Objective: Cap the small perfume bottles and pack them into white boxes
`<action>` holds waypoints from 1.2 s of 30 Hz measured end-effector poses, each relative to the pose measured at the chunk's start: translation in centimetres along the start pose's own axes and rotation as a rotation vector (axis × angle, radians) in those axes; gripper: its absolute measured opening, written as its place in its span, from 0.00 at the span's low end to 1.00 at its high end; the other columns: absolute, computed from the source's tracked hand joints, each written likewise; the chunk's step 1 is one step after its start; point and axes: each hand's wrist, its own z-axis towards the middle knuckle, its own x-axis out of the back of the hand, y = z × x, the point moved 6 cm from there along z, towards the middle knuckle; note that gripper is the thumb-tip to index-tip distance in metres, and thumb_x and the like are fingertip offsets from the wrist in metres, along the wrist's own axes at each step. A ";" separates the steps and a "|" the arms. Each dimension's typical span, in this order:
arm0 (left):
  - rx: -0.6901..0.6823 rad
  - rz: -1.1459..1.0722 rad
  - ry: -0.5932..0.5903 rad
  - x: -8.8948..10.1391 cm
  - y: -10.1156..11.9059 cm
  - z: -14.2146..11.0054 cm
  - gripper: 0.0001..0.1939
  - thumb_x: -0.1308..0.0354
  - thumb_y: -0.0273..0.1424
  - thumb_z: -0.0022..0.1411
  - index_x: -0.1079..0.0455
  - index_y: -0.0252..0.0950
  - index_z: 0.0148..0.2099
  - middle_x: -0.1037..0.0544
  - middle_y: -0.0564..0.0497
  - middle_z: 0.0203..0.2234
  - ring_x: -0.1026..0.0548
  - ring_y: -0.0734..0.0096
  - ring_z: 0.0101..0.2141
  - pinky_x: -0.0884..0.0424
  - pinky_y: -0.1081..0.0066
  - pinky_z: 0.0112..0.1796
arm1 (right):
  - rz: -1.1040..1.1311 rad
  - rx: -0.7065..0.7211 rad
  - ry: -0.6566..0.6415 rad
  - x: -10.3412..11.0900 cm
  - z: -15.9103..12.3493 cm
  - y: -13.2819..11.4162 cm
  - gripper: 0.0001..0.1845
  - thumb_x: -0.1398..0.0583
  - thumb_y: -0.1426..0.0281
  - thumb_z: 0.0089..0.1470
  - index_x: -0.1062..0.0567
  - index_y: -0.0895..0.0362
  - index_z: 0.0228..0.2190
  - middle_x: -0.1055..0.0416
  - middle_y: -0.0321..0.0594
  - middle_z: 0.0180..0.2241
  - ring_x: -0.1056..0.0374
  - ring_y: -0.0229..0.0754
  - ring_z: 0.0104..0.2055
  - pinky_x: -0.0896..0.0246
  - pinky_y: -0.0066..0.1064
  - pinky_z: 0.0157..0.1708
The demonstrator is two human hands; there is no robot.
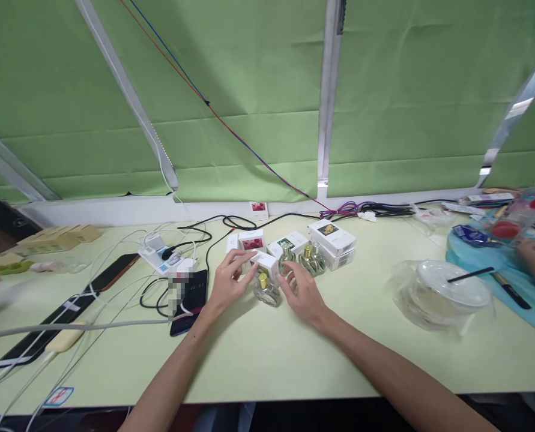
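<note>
A small white perfume box (266, 261) is between my two hands in the middle of the table. My left hand (229, 281) has its fingertips on the box's left end. At the right end, the fingers of my right hand (304, 293) press in from the other side. Just in front of the box is a glass perfume bottle (267, 295) with a gold cap, tilted a little toward me. Behind my right hand are more glass bottles, one with a pale cap (286, 253) and a gold-capped pair (311, 259).
Stacked white boxes (332, 238) and a box with red flowers (251, 240) lie behind. A phone (190, 303), a power strip (159, 255) and tangled cables spread left. A lidded bowl in plastic (451, 291) stands right. Other people's hands show at both edges.
</note>
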 end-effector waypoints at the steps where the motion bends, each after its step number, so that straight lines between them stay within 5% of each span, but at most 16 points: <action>1: -0.007 0.011 -0.034 -0.3 0.0 0.0 0.16 0.41 0.38 0.66 0.23 0.39 0.54 0.23 0.44 0.47 0.40 0.83 0.19 0.35 0.75 0.24 | -0.031 0.024 -0.007 0.0 0.0 -0.2 0.19 0.46 0.60 0.68 0.29 0.58 0.53 0.25 0.47 0.42 0.28 0.43 0.36 0.31 0.32 0.34; 4: 0.001 0.040 -0.167 -1.4 -0.2 -0.1 0.20 0.43 0.39 0.68 0.27 0.42 0.59 0.28 0.41 0.60 0.36 0.82 0.20 0.31 0.74 0.25 | -0.128 0.082 -0.068 -0.1 0.0 -1.0 0.17 0.43 0.57 0.66 0.25 0.57 0.44 0.23 0.45 0.36 0.27 0.44 0.38 0.34 0.32 0.37; 10: 0.051 0.110 -0.317 -3.0 -1.6 -0.7 0.24 0.44 0.35 0.67 0.34 0.46 0.65 0.34 0.45 0.66 0.27 0.75 0.28 0.26 0.71 0.31 | -0.315 0.127 -0.280 -1.3 -0.3 -1.2 0.19 0.36 0.55 0.58 0.23 0.56 0.43 0.22 0.44 0.35 0.26 0.47 0.37 0.37 0.31 0.34; 22: 0.076 0.136 -0.164 -3.8 -1.3 -0.8 0.22 0.39 0.41 0.66 0.32 0.42 0.59 0.33 0.43 0.61 0.26 0.80 0.24 0.23 0.69 0.35 | -0.420 0.141 -0.290 -1.3 -0.3 -0.9 0.12 0.35 0.64 0.56 0.24 0.58 0.39 0.23 0.45 0.33 0.27 0.46 0.33 0.38 0.31 0.30; 36: 0.111 0.404 -0.014 -4.1 -2.2 -0.1 0.27 0.41 0.40 0.67 0.37 0.39 0.65 0.34 0.38 0.64 0.20 0.64 0.35 0.24 0.67 0.31 | -0.417 0.107 -0.299 -1.2 -0.2 -1.1 0.10 0.35 0.65 0.56 0.24 0.58 0.37 0.23 0.43 0.32 0.28 0.45 0.34 0.43 0.30 0.30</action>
